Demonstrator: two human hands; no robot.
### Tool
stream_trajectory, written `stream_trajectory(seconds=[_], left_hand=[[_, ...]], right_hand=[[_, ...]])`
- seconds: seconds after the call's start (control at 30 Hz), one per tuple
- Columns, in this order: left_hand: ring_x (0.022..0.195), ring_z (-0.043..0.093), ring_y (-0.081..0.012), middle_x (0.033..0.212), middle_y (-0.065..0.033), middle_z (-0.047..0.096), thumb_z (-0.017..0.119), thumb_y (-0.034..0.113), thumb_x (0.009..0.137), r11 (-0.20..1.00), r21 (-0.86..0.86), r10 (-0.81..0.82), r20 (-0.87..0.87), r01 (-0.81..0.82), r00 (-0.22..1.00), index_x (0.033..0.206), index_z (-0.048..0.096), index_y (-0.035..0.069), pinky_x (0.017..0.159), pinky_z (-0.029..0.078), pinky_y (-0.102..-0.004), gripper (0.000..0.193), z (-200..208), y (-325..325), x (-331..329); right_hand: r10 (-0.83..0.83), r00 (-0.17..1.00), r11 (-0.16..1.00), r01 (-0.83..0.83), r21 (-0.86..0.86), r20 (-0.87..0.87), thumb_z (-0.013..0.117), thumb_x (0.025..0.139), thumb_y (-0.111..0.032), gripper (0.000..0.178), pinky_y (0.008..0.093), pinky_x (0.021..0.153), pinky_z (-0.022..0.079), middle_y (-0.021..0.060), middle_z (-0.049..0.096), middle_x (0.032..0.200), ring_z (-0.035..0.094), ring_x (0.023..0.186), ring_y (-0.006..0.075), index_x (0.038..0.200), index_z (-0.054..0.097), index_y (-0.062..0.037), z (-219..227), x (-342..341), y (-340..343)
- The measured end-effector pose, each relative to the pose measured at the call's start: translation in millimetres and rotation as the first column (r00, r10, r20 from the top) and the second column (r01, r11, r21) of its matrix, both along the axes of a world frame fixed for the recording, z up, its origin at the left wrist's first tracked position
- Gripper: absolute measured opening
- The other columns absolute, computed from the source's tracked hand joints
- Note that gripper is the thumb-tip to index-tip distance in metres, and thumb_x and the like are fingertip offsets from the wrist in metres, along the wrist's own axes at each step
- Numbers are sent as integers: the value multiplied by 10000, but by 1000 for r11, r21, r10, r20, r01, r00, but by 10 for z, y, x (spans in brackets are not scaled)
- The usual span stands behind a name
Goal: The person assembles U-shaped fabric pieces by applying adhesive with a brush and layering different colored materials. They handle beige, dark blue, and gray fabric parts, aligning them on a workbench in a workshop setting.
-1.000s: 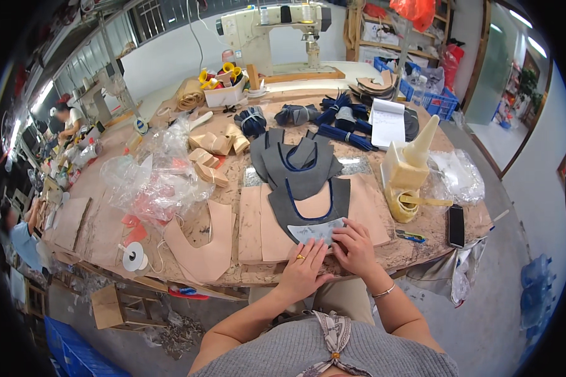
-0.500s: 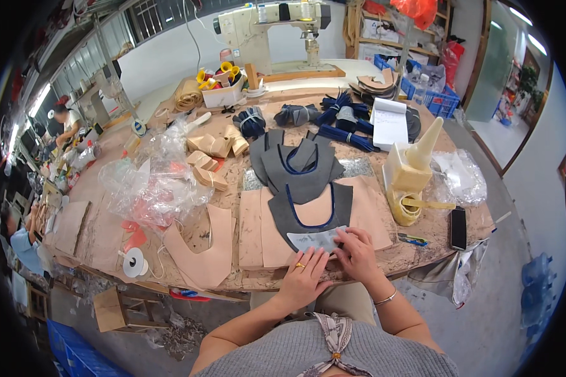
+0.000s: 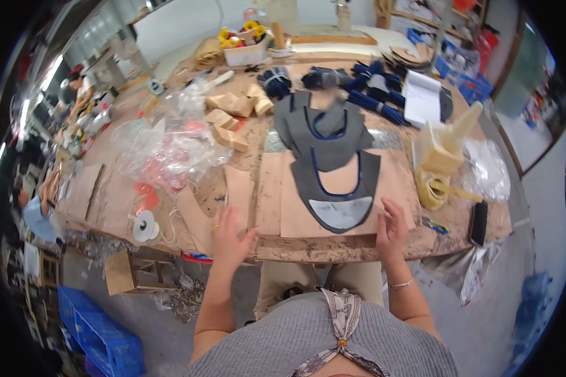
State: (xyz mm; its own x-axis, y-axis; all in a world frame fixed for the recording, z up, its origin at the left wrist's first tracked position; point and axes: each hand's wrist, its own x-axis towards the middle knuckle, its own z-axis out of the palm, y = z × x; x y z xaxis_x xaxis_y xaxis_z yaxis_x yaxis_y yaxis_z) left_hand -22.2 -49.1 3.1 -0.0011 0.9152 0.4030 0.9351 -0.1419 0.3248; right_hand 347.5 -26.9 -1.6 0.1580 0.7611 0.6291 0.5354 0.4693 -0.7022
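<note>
The bench [image 3: 321, 247] has a worn, scuffed tan top, crowded along its far edge: a white tub [image 3: 244, 56] of yellow spools, dark blue bundles [image 3: 274, 81] and, toward the far right corner, an open notepad [image 3: 423, 99]. Mid-way along the near edge lie tan sheets [image 3: 271, 195], and on them a grey U-shaped piece [image 3: 369, 179] with blue inner trim, its opening toward the far edge, a pale patch [image 3: 341, 213] across its curve. More grey pieces [image 3: 290, 127] overlap just beyond.

The hands are well apart and empty. The left hand [image 3: 231, 235] (blurred) is spread over a tan cutout [image 3: 239, 188]; the right hand [image 3: 392, 227], thumb and fingers parted, is just beside the grey piece; whether it touches the sheets I cannot tell.

Clear plastic [image 3: 170, 151] covers the left part; a cream glue container [image 3: 435, 157] and a phone [image 3: 478, 223] sit toward the right edge. On the floor stand a wooden stool [image 3: 132, 274] and a blue crate [image 3: 100, 333].
</note>
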Motion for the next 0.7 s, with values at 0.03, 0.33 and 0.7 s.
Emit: stream_trajectory(seconds=[0.03, 0.33, 0.7], left_hand=[[1309, 368, -405, 1340, -209, 491, 739, 231, 763, 999, -40, 4, 47, -2, 999, 1298, 482, -24, 1075, 323, -459, 646, 37, -28, -41], [1314, 379, -390, 1335, -196, 508, 738, 179, 756, 992, -121, -13, 64, 20, 998, 1272, 509, -17, 1075, 327, -458, 597, 4, -46, -136], [1294, 407, -379, 1297, -178, 544, 760, 204, 725, 998, -56, -12, 51, 14, 999, 1262, 530, 9, 1069, 337, -453, 616, 1, -176, -118]], right_hand=[[-4, 1000, 1000, 4, 24, -11, 570, 871, 54, 296, 199, 566, 416, 122, 583, 1153, 530, 679, 89, 1157, 587, -17, -51, 15, 35], [-68, 938, 996, 84, 32, -340, 584, 891, 33, 146, 179, 562, 400, 59, 602, 989, 525, 759, 64, 1018, 627, -25, -185, 90, 15], [-56, 993, 998, 56, -7, -106, 603, 874, 25, 111, 200, 574, 431, 70, 611, 920, 547, 711, 96, 971, 634, -19, -187, 85, 11]])
